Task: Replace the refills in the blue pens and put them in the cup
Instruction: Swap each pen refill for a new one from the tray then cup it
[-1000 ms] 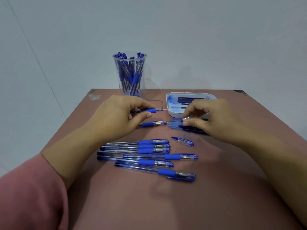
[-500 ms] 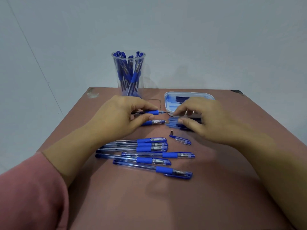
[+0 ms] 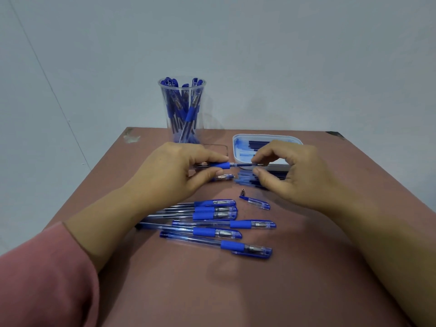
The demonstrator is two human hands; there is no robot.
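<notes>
A cup (image 3: 163,97) full of pens stands at the back of the bench (image 3: 306,291), left of centre. To its right sits a tray (image 3: 266,136) holding refills, with a heap of loose refills (image 3: 245,180) just before it. Between cup and tray, my left hand (image 3: 169,171) holds a pen (image 3: 221,165) level, and my right hand (image 3: 297,175) pinches the refill (image 3: 243,164) sticking out of its right end. Another pen (image 3: 223,177) lies just below. Nearer me lie a metal tip (image 3: 242,192) and a loose cap (image 3: 257,202), then six capped pens (image 3: 212,223) side by side.

Soft, even, dimmish light; faint shadows on the table (image 3: 306,267); wide-angle bending at edges.
</notes>
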